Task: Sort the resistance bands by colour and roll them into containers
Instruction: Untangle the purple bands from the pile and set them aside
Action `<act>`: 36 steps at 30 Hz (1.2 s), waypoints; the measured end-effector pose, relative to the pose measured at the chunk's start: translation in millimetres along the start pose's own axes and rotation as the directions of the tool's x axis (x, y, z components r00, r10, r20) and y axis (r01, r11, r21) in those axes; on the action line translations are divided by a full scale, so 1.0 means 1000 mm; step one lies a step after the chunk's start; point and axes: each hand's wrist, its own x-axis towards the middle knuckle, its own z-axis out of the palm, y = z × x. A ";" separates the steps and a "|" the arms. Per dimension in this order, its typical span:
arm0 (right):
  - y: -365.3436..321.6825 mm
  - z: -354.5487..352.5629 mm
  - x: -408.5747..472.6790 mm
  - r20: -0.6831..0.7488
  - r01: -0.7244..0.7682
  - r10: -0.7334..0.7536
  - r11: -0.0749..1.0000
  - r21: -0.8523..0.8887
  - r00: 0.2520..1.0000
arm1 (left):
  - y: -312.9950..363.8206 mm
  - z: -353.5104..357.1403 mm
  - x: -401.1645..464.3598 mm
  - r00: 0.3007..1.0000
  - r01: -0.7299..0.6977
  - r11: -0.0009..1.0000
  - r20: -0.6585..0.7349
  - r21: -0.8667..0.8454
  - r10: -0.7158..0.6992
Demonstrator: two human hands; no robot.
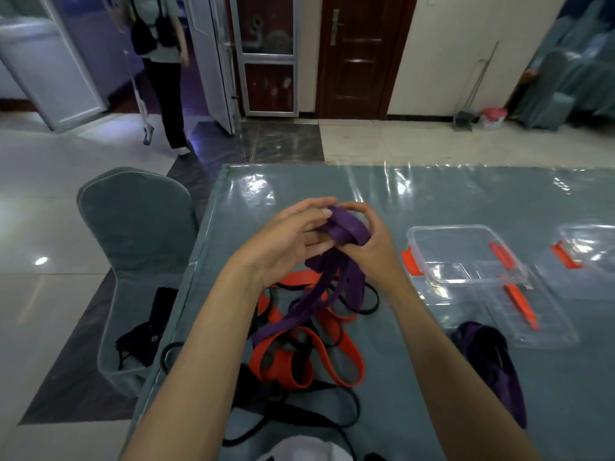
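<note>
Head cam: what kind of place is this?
Probably a banquet or function hall, not a gym or home: table under clear plastic, fabric-covered chair, tiled floor. Both hands wind a purple band there.

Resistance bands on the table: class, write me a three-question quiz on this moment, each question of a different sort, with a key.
1. True or false: both hands hold the purple band, the left hand and the right hand working its upper end above the table.
2. Multiple choice: the clear container nearest the hands holds A) orange bands, B) nothing, C) black bands.
3. Short answer: which colours of band lie in the loose pile under the wrists?

Key
1. True.
2. B.
3. Orange bands and black bands, with the held purple band trailing down into the pile.
</note>
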 end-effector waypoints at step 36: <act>-0.031 -0.229 -0.104 -0.513 -0.113 0.381 0.871 0.478 0.769 | -0.283 0.087 0.106 0.986 -0.029 0.897 0.160 0.440 -0.047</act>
